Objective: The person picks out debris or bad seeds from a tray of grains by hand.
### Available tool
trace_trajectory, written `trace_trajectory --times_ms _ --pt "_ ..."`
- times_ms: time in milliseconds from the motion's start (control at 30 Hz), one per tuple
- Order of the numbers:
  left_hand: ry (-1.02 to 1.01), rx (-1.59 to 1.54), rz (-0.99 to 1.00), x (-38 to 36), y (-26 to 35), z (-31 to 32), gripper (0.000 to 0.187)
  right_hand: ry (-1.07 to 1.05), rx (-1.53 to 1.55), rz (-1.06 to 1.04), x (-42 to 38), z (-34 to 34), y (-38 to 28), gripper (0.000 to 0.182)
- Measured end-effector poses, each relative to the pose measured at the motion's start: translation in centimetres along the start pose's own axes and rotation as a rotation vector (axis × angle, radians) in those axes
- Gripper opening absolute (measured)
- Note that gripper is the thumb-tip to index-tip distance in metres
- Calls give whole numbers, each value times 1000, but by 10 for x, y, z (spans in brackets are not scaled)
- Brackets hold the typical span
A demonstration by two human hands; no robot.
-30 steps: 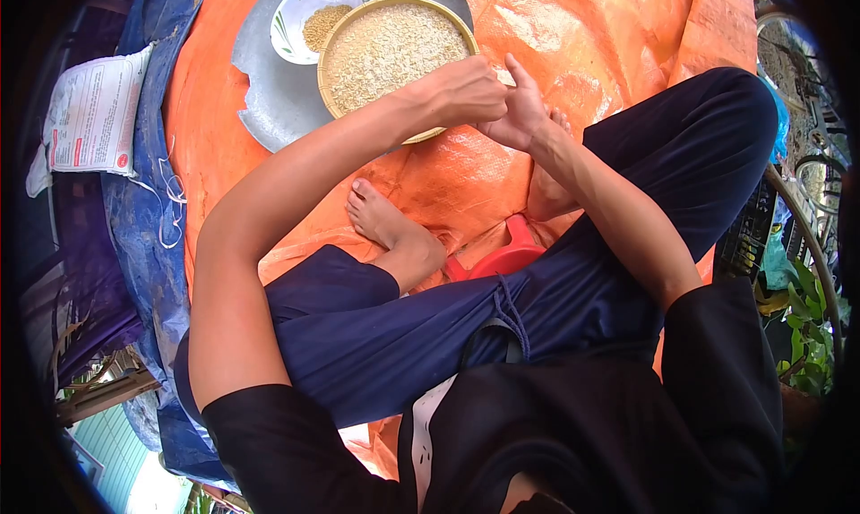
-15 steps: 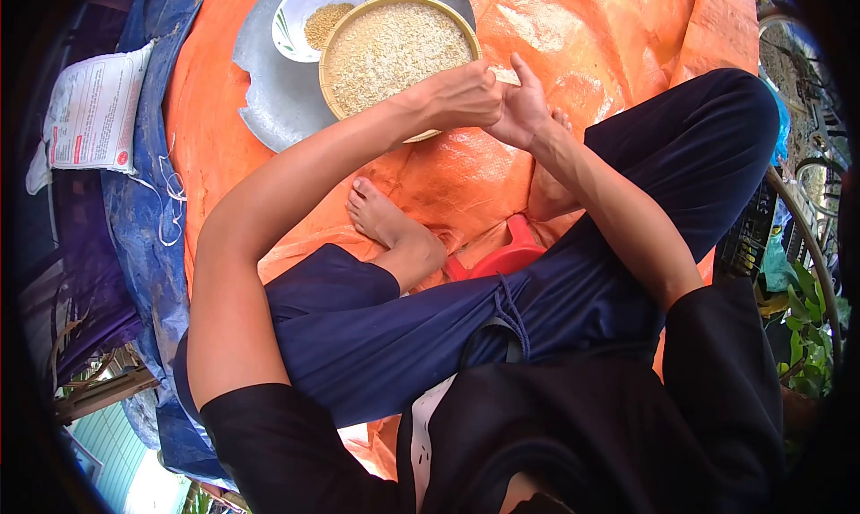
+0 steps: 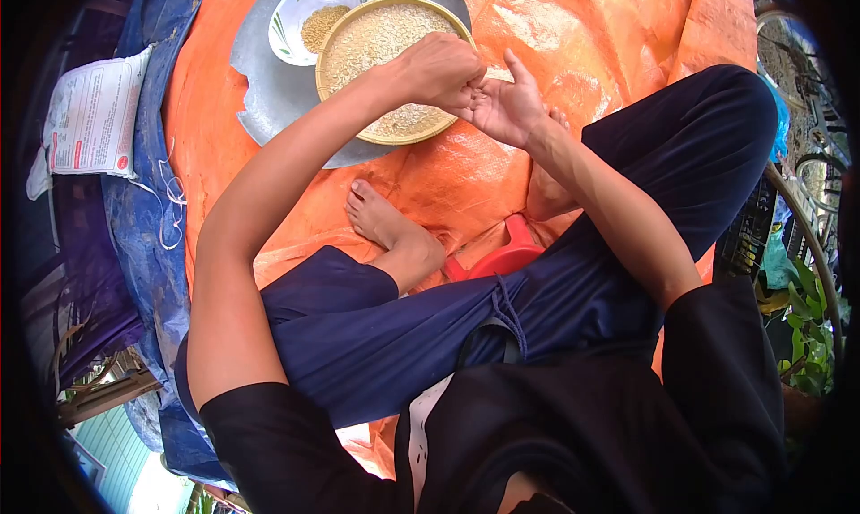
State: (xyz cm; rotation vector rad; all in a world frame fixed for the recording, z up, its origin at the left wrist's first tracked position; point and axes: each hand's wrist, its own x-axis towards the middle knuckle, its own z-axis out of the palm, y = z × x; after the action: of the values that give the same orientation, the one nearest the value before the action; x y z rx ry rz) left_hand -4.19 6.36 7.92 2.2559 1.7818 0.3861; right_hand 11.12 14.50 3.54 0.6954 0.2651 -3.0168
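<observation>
My left hand (image 3: 441, 72), back up and fingers curled into a pinch, is over the right rim of a round woven basket (image 3: 396, 141) of pale grain. Its fingertips meet the fingers of my right hand (image 3: 507, 109); anything pinched there is too small to make out. My right hand is palm up just right of the basket, thumb apart and fingers slightly bent. Against the basket's left side is a white leaf-patterned bowl (image 3: 288, 21) with brownish grain (image 3: 320, 29). Both vessels sit on a grey metal tray (image 3: 260, 93) with a ragged edge.
An orange tarp (image 3: 466, 178) lies under the tray and my bare feet. A red plastic object (image 3: 506, 259) is between my legs. At the left are a blue tarp (image 3: 134, 218) and a white printed sack (image 3: 97, 115). Plants (image 3: 806, 326) stand at the right edge.
My left hand has moved slightly up and left, and its wrist is more bent. More of my right palm shows. The basket, bowl and tray appear slightly shifted left.
</observation>
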Motion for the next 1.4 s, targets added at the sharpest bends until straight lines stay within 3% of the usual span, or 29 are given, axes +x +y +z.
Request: trace_trajectory --times_ms 400,500,800,1067,1200,1333,1400 --pt "-137 -31 3 3 -1 -17 13 34 -83 32 -6 14 1 89" --pt "-204 -84 -85 5 0 -27 14 -10 -109 39 -3 11 1 90" --pt "-83 -321 -176 4 -29 -54 21 28 -119 47 -8 17 -2 79" --pt "-116 -368 -489 -28 -72 -70 15 56 -110 31 -10 19 -2 74" --pt "15 -375 -547 -64 -118 -56 14 19 -85 68 -8 19 2 69" --pt "-74 -468 -715 -97 -150 -60 21 -178 -40 156 -2 -4 -5 61" --pt "-184 -549 -869 -113 -161 -58 24 -75 -63 121 -4 -3 -5 60"
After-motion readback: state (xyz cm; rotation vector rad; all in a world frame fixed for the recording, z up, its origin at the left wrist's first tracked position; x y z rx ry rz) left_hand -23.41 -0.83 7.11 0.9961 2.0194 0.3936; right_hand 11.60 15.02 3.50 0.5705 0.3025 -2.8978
